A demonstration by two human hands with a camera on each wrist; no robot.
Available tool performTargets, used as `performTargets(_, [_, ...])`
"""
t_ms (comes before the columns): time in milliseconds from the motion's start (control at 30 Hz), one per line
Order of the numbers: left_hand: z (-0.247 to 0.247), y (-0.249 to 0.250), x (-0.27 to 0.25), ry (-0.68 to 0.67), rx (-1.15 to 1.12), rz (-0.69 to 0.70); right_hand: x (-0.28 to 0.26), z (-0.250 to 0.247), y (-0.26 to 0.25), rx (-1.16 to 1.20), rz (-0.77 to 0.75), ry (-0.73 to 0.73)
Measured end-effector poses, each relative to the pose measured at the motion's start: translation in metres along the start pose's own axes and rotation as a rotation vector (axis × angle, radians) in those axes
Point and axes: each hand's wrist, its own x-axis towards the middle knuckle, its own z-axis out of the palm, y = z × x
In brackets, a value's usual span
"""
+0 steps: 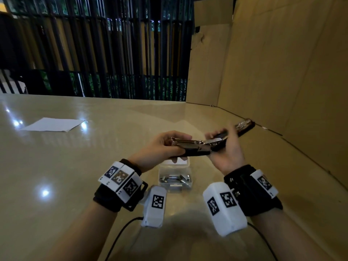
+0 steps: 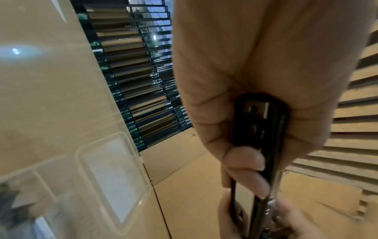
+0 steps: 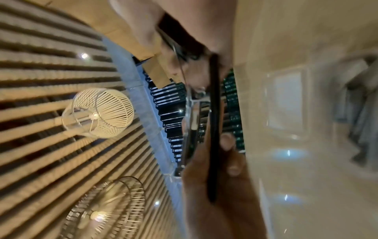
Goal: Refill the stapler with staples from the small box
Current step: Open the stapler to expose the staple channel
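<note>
Here, a glossy beige tabletop carries a small clear plastic box of metal staples, its lid folded open on the box's far side. A white sheet of paper lies well away from the box, to its far left. Tall cardboard panels stand beyond the box on the right, and a dark slatted fence runs behind the tabletop's far edge.

Directly above the box, clear of the tabletop, both hands hold a black stapler swung open, its silver staple channel facing up. The left hand grips the channel end, fingers curled around the black base and thumb on top. The right hand grips the hinged top part, fingers wrapped around it; the stapler's far end pokes out beyond that hand. The hands partly screen the box's lid from above.
</note>
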Motion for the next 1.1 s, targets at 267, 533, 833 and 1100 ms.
performTargets(267, [-0.009,-0.006,0.001,0.076,-0.145,0.025,0.0,-0.005,0.007,-0.081,0.205,-0.024])
performTargets(533, [-0.005,-0.017,0.007,0.111,-0.397,0.135,-0.003,-0.012,-0.001,-0.054,0.434,-0.143])
performTargets(833, [-0.012,-0.028,0.007,0.002,-0.522,0.09,0.002,-0.012,-0.011,-0.114,0.491,-0.242])
performTargets(1100, [-0.012,-0.035,0.011,0.099,-0.13,0.063,0.021,-0.021,-0.003,-0.16,0.342,-0.1])
